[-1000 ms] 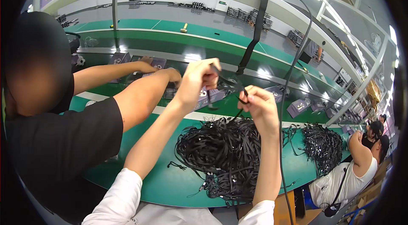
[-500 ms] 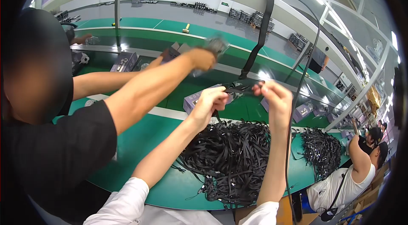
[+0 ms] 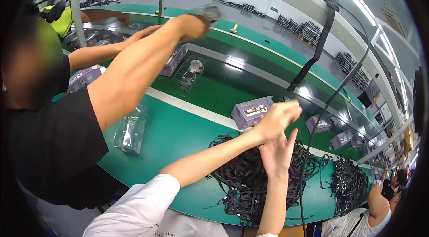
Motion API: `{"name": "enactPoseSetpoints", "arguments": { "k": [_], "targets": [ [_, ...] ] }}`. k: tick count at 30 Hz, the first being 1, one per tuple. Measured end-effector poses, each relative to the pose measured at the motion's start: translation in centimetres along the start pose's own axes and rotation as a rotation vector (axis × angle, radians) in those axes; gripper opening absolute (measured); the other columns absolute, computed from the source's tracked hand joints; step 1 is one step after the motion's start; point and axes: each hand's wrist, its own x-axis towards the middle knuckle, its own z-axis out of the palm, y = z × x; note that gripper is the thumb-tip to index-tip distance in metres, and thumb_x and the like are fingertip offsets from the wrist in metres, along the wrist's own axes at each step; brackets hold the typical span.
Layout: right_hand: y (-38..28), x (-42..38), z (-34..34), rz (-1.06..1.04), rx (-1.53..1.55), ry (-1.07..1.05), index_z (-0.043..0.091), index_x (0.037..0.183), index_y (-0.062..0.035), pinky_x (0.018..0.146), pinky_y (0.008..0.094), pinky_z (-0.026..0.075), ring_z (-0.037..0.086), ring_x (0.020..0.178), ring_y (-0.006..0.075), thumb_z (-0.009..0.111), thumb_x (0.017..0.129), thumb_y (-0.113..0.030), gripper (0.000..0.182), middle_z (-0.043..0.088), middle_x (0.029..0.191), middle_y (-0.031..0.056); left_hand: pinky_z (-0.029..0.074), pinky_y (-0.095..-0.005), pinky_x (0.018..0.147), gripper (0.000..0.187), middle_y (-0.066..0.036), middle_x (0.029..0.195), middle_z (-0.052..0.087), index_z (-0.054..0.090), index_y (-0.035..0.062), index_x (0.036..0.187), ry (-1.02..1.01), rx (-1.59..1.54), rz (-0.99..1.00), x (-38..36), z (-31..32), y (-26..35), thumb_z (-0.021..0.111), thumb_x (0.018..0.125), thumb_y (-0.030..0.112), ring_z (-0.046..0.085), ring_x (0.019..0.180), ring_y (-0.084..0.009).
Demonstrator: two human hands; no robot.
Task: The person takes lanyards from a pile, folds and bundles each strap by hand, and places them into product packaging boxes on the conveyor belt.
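Observation:
My left hand reaches across in front of my right hand, its fingers curled closed. Whatever it may hold is hidden. Just below it, my right hand shows its palm, with the thumb stretched out and apart; part of its fingers is covered by the left hand. Both hands are above a large heap of black lanyards with small clips, lying on the green table. A purple printed box stands right behind my left hand.
On my left a co-worker in a black shirt stretches an arm over the line, holding a blurred clear item. Clear plastic packs lie nearby. More purple boxes and another lanyard heap are at right. A black cable hangs across.
My hands were apart, stretching a black lanyard between them; now they are together, the left crossing over the right, whose palm has opened. The view has turned left.

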Motion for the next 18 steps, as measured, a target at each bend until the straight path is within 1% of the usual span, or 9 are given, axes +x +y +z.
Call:
{"name": "enactPoseSetpoints", "arguments": {
  "k": [1, 2, 4, 7, 11, 14, 15, 16, 18],
  "targets": [
    [0.2, 0.3, 0.9, -0.109, -0.015, 0.042, 0.033, 0.142, -0.0102, 0.109, 0.047, 0.028, 0.037, 0.132, 0.027, 0.032, 0.094, -0.061, 0.07, 0.039, 0.141, 0.0113, 0.038, -0.032, 0.05, 0.032, -0.007, 0.057, 0.043, 0.049, 0.002, 0.064, -0.093, 0.486, -0.07, -0.5, -0.5, 2.5, 0.05, 0.09, 0.021, 0.046, 0.052, -0.0211],
    [-0.3, 0.2, 1.6, -0.166, 0.148, 0.118, 0.035, 0.14, -0.01, 0.11, 0.042, 0.029, 0.039, 0.13, 0.0259, 0.03, 0.098, -0.055, 0.062, 0.041, 0.14, 0.01, 0.043, -0.0379, 0.065, 0.031, -0.009, 0.071, 0.054, 0.052, 0.0021, 0.065, -0.127, 0.834, 0.179, -1.0, -0.3, 2.2, 0.056, 0.087, 0.023, 0.054, 0.069, -0.0231],
    [-0.3, 1.1, 3.6, -0.234, 0.156, 0.131, 0.043, 0.133, -0.0108, 0.109, 0.0415, 0.032, 0.045, 0.125, 0.0257, 0.033, 0.1, -0.044, 0.048, 0.048, 0.134, 0.0087, 0.039, -0.0493, 0.088, 0.023, -0.009, 0.092, 0.059, 0.056, 0.0044, 0.071, -0.204, 1.057, 0.424, -1.3, -0.2, 2.6, 0.06, 0.084, 0.023, 0.058, 0.091, -0.023],
    [-1.2, 1.7, 3.3, -0.206, 0.207, 0.144, 0.048, 0.127, -0.0129, 0.104, 0.0396, 0.038, 0.047, 0.122, 0.0208, 0.033, 0.101, -0.04, 0.04, 0.05, 0.13, 0.005, 0.025, -0.0596, 0.104, 0.014, -0.007, 0.108, 0.058, 0.058, 0.008, 0.085, -0.197, 1.134, 0.432, -0.8, -1.4, 3.0, 0.06, 0.084, 0.021, 0.052, 0.116, -0.0231],
    [-0.4, 3.4, 3.3, -0.215, 0.162, 0.145, 0.05, 0.125, -0.0147, 0.102, 0.038, 0.04, 0.049, 0.121, 0.0196, 0.033, 0.102, -0.037, 0.036, 0.053, 0.128, 0.0033, 0.016, -0.0612, 0.11, 0.024, -0.007, 0.13, 0.05, 0.053, 0.0094, 0.103, -0.262, 1.168, 0.468, -1.0, -3.3, 2.6, 0.061, 0.083, 0.021, 0.039, 0.133, -0.0266],
    [0.6, 4.6, 5.1, -0.243, 0.063, 0.298, 0.054, 0.115, -0.0133, 0.087, 0.0319, 0.046, 0.056, 0.102, 0.0138, 0.037, 0.101, -0.036, 0.032, 0.059, 0.111, 0.0004, 0.016, -0.0611, 0.11, 0.035, -0.009, 0.136, 0.046, 0.052, 0.0105, 0.111, -0.137, 1.087, 0.442, -1.6, -5.4, 3.3, 0.064, 0.08, 0.021, 0.039, 0.133, -0.0284],
    [0.8, 5.3, 2.7, -0.201, 0.082, -0.102, 0.054, 0.101, -0.0126, 0.07, 0.0239, 0.041, 0.049, 0.081, 0.0078, 0.04, 0.101, -0.034, 0.025, 0.052, 0.089, -0.0028, 0.017, -0.061, 0.109, 0.049, -0.012, 0.14, 0.041, 0.048, 0.0126, 0.123, -0.138, 1.073, 0.338, -2.0, -6.5, 4.0, 0.066, 0.079, 0.023, 0.037, 0.134, -0.0304],
    [1.6, 6.4, 4.8, -0.183, -0.03, 0.338, 0.055, 0.09, -0.013, 0.052, 0.0217, 0.029, 0.038, 0.061, 0.0048, 0.044, 0.1, -0.032, 0.025, 0.044, 0.071, -0.0056, 0.019, -0.0571, 0.11, 0.057, -0.015, 0.141, 0.039, 0.045, 0.0123, 0.129, -0.133, 0.984, 0.263, -2.5, -7.6, 3.7, 0.067, 0.078, 0.025, 0.036, 0.134, -0.0321],
    [1.7, 9.5, 5.1, -0.118, -0.181, 0.189, 0.056, 0.086, -0.0111, 0.044, 0.0225, 0.024, 0.032, 0.05, 0.0045, 0.047, 0.099, -0.032, 0.026, 0.039, 0.061, -0.0057, 0.025, -0.0514, 0.109, 0.06, -0.018, 0.142, 0.036, 0.044, 0.0108, 0.131, -0.081, 0.728, 0.202, -4.5, -9.9, 3.8, 0.067, 0.077, 0.024, 0.036, 0.132, -0.0335]
  ]
}}
